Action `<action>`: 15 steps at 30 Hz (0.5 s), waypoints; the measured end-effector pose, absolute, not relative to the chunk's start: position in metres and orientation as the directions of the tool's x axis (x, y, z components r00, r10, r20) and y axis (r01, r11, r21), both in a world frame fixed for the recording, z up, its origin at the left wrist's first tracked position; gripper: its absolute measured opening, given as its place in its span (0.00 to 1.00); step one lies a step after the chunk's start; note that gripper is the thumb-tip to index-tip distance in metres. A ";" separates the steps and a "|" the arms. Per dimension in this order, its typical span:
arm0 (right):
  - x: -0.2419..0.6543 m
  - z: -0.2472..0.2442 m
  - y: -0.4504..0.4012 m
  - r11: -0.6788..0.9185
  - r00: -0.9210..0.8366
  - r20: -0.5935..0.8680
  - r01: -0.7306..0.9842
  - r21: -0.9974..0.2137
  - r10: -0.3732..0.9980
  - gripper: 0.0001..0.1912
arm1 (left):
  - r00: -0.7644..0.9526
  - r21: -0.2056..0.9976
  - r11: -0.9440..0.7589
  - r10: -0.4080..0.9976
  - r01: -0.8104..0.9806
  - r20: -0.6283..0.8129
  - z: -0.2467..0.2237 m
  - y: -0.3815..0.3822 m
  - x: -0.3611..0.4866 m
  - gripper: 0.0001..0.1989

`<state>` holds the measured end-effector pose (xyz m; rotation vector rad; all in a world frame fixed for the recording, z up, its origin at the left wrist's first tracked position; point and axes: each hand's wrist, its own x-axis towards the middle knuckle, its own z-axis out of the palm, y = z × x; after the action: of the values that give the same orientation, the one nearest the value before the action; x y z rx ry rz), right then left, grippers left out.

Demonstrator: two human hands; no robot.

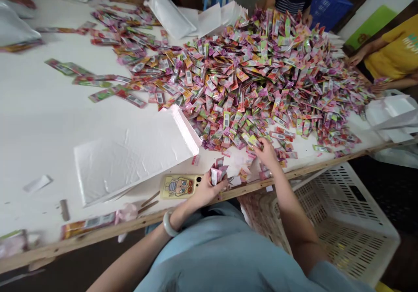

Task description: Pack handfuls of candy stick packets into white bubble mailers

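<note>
My left hand (209,188), with a pale bangle on the wrist, is closed around a few small pink packets (218,173) near the table's front edge. At the near side of a big heap of colourful packets (241,74), my right hand (266,152) pinches a yellow-green packet (251,139). Left of my left hand lies a phone in a yellow cartoon case (178,186). A white padded mailer (130,157) rests flat beyond the phone, its flap end towards the heap.
Below the wooden table edge (313,166) on the right stands a white slatted crate (352,222). More white mailers (392,113) lie at the right end. Co-workers sit around the table, one in a yellow shirt (398,48). A long packet (88,224) lies at the front left.
</note>
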<state>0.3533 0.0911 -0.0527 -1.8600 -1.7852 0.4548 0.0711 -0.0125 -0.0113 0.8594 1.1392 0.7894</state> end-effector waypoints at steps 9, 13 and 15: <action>0.292 -0.034 0.106 0.032 -0.048 -0.007 0.759 -0.650 0.999 0.20 | 0.176 0.850 0.498 0.865 -0.172 -0.471 -0.018 -0.007 0.073 0.21; 0.280 -0.028 0.110 0.015 -0.010 0.012 0.841 -0.541 1.000 0.14 | 0.103 0.884 0.440 0.898 -0.156 -0.428 -0.029 -0.006 0.073 0.17; 0.278 -0.021 0.094 0.090 -0.030 0.119 0.839 -0.537 0.992 0.11 | 0.091 0.891 0.418 0.909 -0.181 -0.407 -0.032 -0.002 0.076 0.19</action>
<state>0.2776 0.0937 -0.0208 -1.7950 -1.9168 0.4450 0.0758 -0.0025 -0.0321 0.7787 1.2022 0.9444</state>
